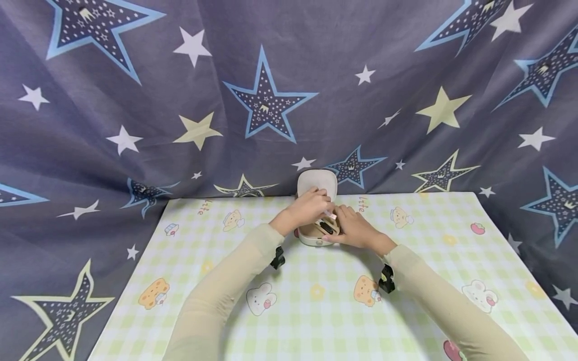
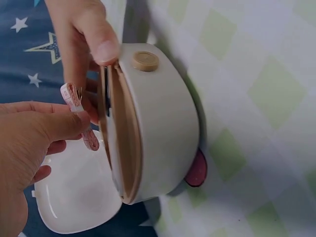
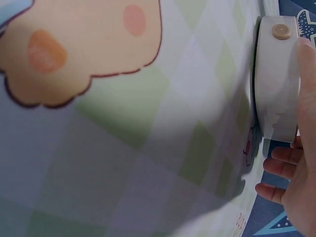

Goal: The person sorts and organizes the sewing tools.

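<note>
A small white case (image 1: 311, 241) with a tan lining and a round tan button stands at the table's back edge, its lid (image 1: 318, 181) raised. My left hand (image 1: 310, 206) is over the case and pinches a small, slim white piece with red markings (image 2: 72, 97) between thumb and fingers; its kind is unclear. At the case's right side, my right hand (image 1: 357, 229) grips the rim, thumb at the front and fingers behind. A dark oblong thing (image 1: 326, 227) lies inside the case. The left wrist view shows the case (image 2: 165, 118) from its front side.
A green-and-white checked cloth (image 1: 316, 321) with cartoon animals covers the table. Right behind the case hangs a dark curtain (image 1: 271, 160) with stars. Black straps (image 1: 278, 257) are on both wrists.
</note>
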The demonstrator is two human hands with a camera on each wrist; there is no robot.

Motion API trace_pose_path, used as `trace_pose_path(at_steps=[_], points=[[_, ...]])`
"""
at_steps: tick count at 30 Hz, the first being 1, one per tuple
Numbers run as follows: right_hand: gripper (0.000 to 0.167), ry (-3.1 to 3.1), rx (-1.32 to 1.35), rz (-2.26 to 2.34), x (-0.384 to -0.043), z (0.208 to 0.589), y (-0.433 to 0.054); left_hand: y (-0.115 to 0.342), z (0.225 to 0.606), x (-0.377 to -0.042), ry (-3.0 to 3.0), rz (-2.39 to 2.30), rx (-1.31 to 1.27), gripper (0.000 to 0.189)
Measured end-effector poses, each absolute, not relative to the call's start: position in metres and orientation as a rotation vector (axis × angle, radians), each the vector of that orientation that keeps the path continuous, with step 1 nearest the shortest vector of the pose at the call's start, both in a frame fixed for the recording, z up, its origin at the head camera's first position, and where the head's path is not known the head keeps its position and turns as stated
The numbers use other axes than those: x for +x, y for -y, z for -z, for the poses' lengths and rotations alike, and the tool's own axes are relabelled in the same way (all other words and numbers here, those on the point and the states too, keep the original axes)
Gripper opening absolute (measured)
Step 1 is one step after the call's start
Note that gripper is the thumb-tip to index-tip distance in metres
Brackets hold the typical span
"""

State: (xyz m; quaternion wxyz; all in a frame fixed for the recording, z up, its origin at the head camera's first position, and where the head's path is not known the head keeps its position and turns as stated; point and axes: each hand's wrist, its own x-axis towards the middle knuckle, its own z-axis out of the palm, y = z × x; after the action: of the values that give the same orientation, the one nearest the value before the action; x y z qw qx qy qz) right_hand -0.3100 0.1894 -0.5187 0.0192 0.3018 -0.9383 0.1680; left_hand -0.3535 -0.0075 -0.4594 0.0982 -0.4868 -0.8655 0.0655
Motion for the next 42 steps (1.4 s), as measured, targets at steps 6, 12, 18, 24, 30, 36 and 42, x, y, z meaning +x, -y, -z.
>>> trace_pose_path(at_steps=[6, 12, 18, 24, 30, 36, 42], points=[[0.096, 2.896, 0.937, -0.505, -0.310, 0.522, -0.190, 0.007, 0.469, -0.355, 2.551, -0.289, -1.412, 0.022], [0.097, 2.909, 0.937, -0.524, -0.309, 0.521, -0.189, 0.004, 0.475, -0.358, 2.561, -0.333, -1.378, 0.021], [0.098, 2.932, 0.925, -0.538, -0.310, 0.519, -0.188, 0.000, 0.476, -0.358, 2.597, -0.402, -1.365, 0.022], [0.095, 2.926, 0.923, -0.541, -0.311, 0.519, -0.188, -0.002, 0.476, -0.360, 2.637, -0.416, -1.352, 0.025], [0.094, 2.922, 0.928, -0.543, -0.311, 0.517, -0.188, -0.003, 0.476, -0.361, 2.650, -0.372, -1.343, 0.019], [0.093, 2.917, 0.937, -0.538, -0.310, 0.516, -0.188, -0.003, 0.477, -0.362, 2.659, -0.297, -1.339, 0.015], [0.091, 2.897, 0.943, -0.545, -0.310, 0.519, -0.189, -0.004, 0.481, -0.364, 2.649, -0.262, -1.343, 0.019]])
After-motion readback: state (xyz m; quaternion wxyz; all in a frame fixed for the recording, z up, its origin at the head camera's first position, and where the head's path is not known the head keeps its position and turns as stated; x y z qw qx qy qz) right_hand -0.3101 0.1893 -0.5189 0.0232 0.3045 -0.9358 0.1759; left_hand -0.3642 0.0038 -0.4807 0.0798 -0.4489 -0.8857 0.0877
